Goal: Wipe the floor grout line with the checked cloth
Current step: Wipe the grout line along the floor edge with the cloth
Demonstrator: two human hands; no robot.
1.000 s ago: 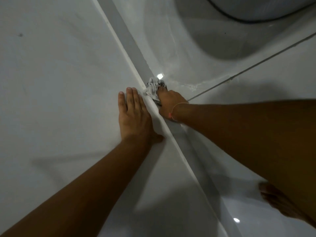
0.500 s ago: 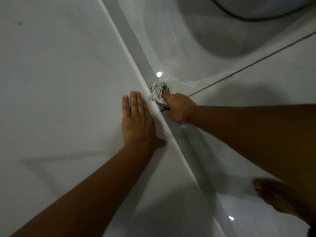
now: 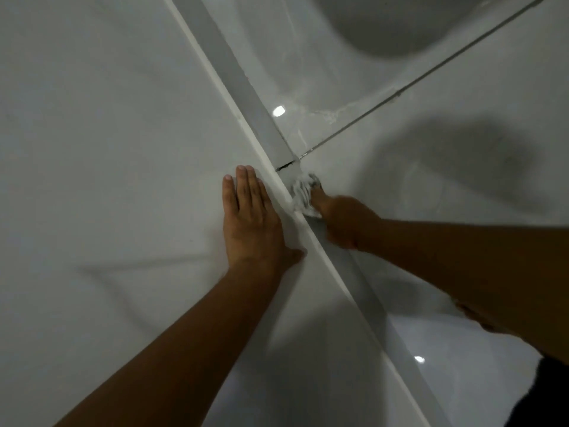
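My right hand (image 3: 345, 220) grips a bunched grey-and-white checked cloth (image 3: 303, 192) and presses it onto the glossy floor tile where it meets the grey skirting strip (image 3: 234, 72). The cloth sits just below the point where a dark floor grout line (image 3: 431, 69) runs in from the upper right. My left hand (image 3: 249, 223) lies flat, fingers together, on the white wall surface (image 3: 107, 149) left of the strip, holding nothing. The cloth looks blurred.
A large round pale object (image 3: 400, 23) stands on the floor at the top, casting a shadow. My bare foot (image 3: 480, 318) shows under my right forearm at the lower right. Light spots reflect on the tile.
My right hand has slid the cloth back toward me along the skirting, off the grout junction, which now shows. The left hand stays flat on the wall.
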